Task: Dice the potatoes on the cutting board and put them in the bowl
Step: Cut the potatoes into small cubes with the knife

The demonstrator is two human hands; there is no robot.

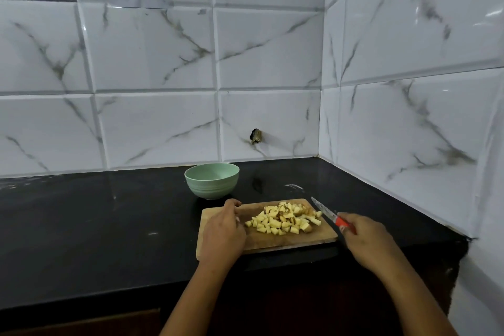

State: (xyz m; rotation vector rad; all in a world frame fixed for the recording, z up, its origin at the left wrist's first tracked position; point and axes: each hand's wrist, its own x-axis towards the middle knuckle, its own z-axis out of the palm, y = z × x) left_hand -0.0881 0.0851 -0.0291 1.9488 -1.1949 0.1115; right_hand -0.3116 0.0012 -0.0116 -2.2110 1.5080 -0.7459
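On the cutting board (pixel 272 240), in the one head view there is, the potatoes (pixel 283 219) already lie as a loose heap of small pale cubes, a few with brown skin showing, spread over the board's middle and right part; no whole or half potato shows anywhere on it. The left hand (pixel 222 229) rests on the board's left part, just beside the heap, knuckles up and fingers loosely curled, with nothing visible in them. The right hand (pixel 365 237) hangs off the board's right edge, its fingers wrapped round the red handle of the knife (pixel 326 211); the blade points away over the board's far right corner, lifted clear of the cubes and touching none of them. The green bowl (pixel 211 188) stands upright on the black counter (pixel 109 226) just past the board's far left corner, apart from it, and what shows of its inside holds no potato. By this the dicing looks done or nearly so, and the step in hand is the change from cutting to moving the pieces. The next move probably calls for bringing the board's edge and the bowl's rim together, by lifting the board or drawing the bowl nearer, then sweeping the cubes across with the flat of the blade or the free hand, slowly enough that none roll off onto the counter.
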